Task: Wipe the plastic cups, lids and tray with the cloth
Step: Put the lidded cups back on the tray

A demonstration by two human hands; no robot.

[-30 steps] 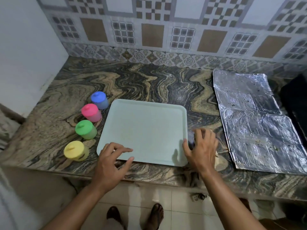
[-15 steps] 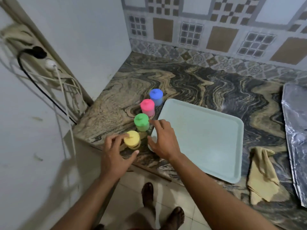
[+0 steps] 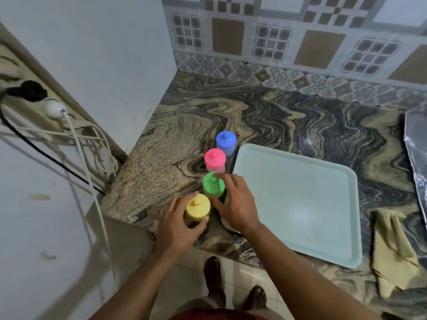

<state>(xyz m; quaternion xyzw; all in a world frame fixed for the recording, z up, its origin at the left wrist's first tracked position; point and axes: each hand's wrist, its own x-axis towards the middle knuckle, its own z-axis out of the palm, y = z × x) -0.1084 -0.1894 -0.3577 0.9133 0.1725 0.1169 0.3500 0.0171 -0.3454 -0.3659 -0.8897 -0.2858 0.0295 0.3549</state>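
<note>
At the far left, at nine o'clock, a black plug (image 3: 32, 90) and a white plug (image 3: 53, 108) sit in a wall socket, their cords trailing down the pale wall. On the swirled stone counter (image 3: 288, 116) a row of four lidded plastic cups runs from seven o'clock of the tray up to eleven o'clock of it: the yellow cup (image 3: 197, 209) nearest the counter edge, then the green cup (image 3: 213, 185), the pink cup (image 3: 215, 160) and the blue cup (image 3: 226, 142). The left hand (image 3: 176, 229) curls its fingers and thumb round the yellow cup, gripping its sides. The right hand (image 3: 238, 205) lies with fingers spread and relaxed, its fingertips touching the green cup's lid without closing on it. The pale blue tray (image 3: 298, 202) lies flat at three o'clock of the cups. The yellow cloth (image 3: 392, 250) lies crumpled at three o'clock of the tray, near the counter edge. A foil sheet (image 3: 418, 144) shows at the right border.
</note>
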